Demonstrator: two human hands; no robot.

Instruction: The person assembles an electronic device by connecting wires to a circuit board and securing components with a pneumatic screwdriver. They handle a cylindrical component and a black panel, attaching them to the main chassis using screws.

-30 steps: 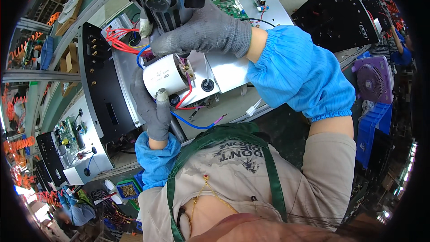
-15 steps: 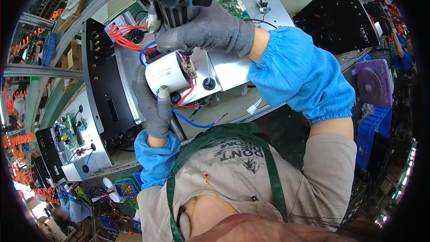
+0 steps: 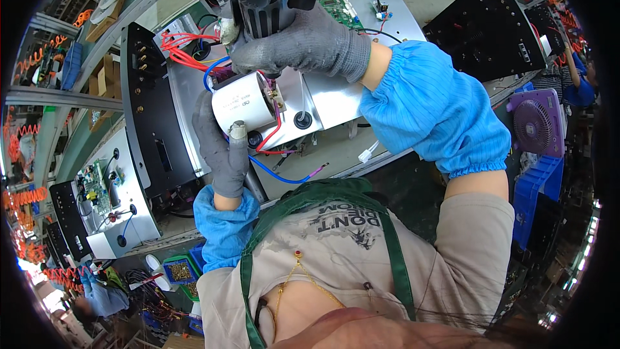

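My gloved left hand (image 3: 219, 148) is closed around a white cylinder (image 3: 243, 103) that looks like a capacitor, its thumb pressed on the near side. Red and blue wires (image 3: 279, 179) run from the cylinder's right end and from under it. Just above, my gloved right hand (image 3: 310, 45) grips a black power tool (image 3: 258, 0) with a round ribbed knob. The tool's working end is hidden behind the glove and cylinder. Beneath both hands lies an open metal chassis (image 3: 332, 94) with a black front panel (image 3: 150, 116) on its left.
A green circuit board (image 3: 339, 8) sits on the chassis at the back. Loose red wires (image 3: 184, 48) lie left of the tool. Another black panel (image 3: 484, 26) stands at the right, near a purple fan (image 3: 537, 123). A second chassis (image 3: 116, 200) is at the left, above small parts bins (image 3: 181, 271).
My right hand and the power tool have shifted slightly to the right. The cylinder stays in my left hand, barely moved.
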